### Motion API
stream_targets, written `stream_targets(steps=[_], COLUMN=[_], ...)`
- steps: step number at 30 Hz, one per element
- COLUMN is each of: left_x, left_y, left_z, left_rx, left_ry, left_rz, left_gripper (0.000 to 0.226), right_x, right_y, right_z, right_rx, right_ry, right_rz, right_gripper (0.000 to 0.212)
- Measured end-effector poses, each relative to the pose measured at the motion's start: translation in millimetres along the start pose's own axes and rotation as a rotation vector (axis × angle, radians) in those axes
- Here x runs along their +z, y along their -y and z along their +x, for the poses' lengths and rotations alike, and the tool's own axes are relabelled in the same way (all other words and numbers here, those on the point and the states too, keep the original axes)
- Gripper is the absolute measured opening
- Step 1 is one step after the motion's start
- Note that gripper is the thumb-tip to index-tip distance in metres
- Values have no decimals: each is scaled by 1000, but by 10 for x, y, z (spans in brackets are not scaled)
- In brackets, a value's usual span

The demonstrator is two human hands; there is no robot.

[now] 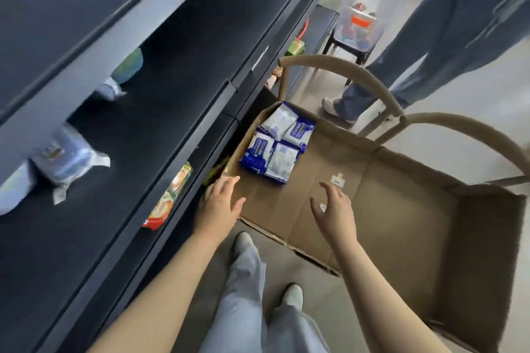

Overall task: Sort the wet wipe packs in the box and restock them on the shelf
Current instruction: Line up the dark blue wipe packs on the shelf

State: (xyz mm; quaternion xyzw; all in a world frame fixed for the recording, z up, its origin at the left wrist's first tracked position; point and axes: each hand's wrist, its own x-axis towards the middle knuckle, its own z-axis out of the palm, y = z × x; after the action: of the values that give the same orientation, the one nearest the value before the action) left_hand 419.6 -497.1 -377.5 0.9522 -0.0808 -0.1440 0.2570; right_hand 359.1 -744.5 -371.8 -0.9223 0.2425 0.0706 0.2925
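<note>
Restocking beside a dark shelf [186, 46]: open cardboard box [401, 209] on a tan chair [321, 59], pictured from above, just right of the shelving. Found blue-and-white wet wipe packs [276, 146] bunched in the box's far-left corner. Held out both hands, gripping nothing: left hand [220, 203] at the near-left rim, fingers straight; right hand [334, 209] over the bare box floor, fingers apart and loosely bent. Seen on the shelf: several wrapped packs [67, 163] and a yellow-red packet [169, 198]. Caught at far right: a second person's jeans-clad legs [430, 51], near a clear bin [372, 0].
</note>
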Motion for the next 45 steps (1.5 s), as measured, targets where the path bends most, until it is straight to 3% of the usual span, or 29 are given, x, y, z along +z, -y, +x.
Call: stream_targets(steps=[5,9,15,22,28,34,37,40,42,45], left_x=[434,842,1503,1802,1727,1471,1220,912,663,258], left_y=[211,307,404,459,482,529,401,159,-68,-447], left_z=[859,1628,2213,2225,2174,1966,1706,1318,1027,592], left_rx=[-120,-69,-163,-354,-412,-539,-679,-697,-691,-644], left_ry=[114,142,112,-55,-144,-61,-7,-10,-59,-175], left_rz=[-12,-21,-65,-64,-90,-196,-518,-695,-789,-913], left_gripper=[61,61,62,81,59,33,24,16,12,14], right_x=[611,1168,1838,2123,2038,1787,1384,842,455,-94], right_y=[-40,-50,-163,-247,-362,-444,-336,-150,24,346], right_z=[673,1295,1900,2070,2077,1851,1624,1353,1163,885], right_rx=[176,309,338,410,512,633,631,549,474,300], right_ry=[58,64,72,13,-78,-51,31,181,290,457], right_rz=[88,239,295,407,534,674,921,1085,1134,1104], right_gripper=[48,54,61,72,75,34,34,30,30,47])
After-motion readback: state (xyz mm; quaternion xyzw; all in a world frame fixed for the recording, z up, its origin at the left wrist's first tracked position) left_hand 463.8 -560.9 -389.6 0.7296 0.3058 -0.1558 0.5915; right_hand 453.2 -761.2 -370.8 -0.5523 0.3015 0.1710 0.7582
